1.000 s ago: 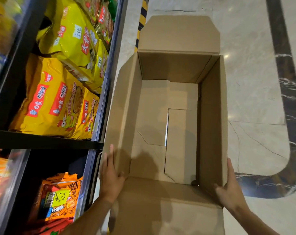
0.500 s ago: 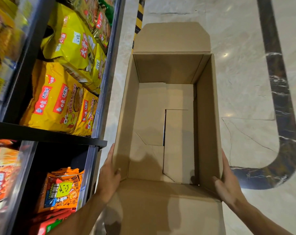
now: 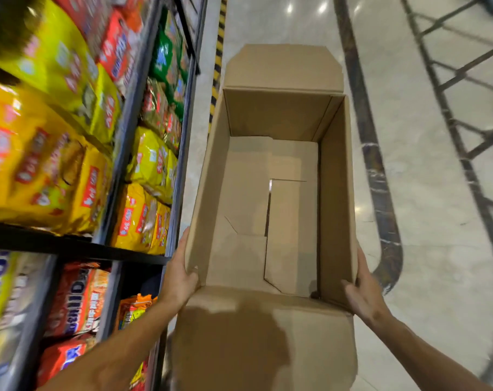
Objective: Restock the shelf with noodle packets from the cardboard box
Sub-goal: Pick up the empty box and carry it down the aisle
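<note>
Both hands are gripping the box (image 3: 335,210) at its near corners: the left hand (image 3: 180,275) is clasping the 7 o'clock wall, thumb hooked inside, and the right hand (image 3: 362,292) is clasping the 5 o'clock wall. With flaps open and nothing inside, the box is running lengthwise from 6 toward 12 o'clock. Yellow packets (image 3: 143,190) are filling the shelf (image 3: 107,252) at 9 o'clock. Pale marble floor (image 3: 431,165) with dark inlaid bands is stretching toward 2 o'clock.
</note>
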`<state>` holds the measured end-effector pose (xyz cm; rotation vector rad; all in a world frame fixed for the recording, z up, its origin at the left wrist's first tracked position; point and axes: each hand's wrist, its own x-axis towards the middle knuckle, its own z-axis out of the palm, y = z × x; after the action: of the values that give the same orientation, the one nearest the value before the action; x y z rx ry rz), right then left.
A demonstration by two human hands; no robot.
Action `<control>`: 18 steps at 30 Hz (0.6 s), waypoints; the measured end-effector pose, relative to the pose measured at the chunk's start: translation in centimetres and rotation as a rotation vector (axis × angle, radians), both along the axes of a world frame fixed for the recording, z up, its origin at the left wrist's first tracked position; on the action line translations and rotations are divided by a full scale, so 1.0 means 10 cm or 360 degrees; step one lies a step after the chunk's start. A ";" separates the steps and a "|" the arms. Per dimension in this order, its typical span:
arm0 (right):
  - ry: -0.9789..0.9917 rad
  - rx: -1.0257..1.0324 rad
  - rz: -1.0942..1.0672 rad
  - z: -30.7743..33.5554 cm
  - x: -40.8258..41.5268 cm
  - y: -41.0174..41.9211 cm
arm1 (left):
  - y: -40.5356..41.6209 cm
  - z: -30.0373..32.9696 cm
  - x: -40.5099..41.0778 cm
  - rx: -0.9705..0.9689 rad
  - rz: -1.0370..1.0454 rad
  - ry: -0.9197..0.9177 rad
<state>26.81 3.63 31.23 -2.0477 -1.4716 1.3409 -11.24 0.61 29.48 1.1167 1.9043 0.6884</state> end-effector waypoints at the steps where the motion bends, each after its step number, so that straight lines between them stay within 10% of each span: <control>1: -0.0019 0.0001 -0.0039 0.30 0.04 0.06 | 0.09 0.35 0.06 0.0018 0.0025 -0.0003; 18: 0.0192 0.0690 -0.0152 4.60 1.24 1.17 | 1.55 4.64 1.25 0.0698 -0.0154 0.0218</control>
<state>39.19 15.31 77.28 -1.7070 -1.4403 0.9838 1.22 16.11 75.91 1.5512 1.8439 1.0293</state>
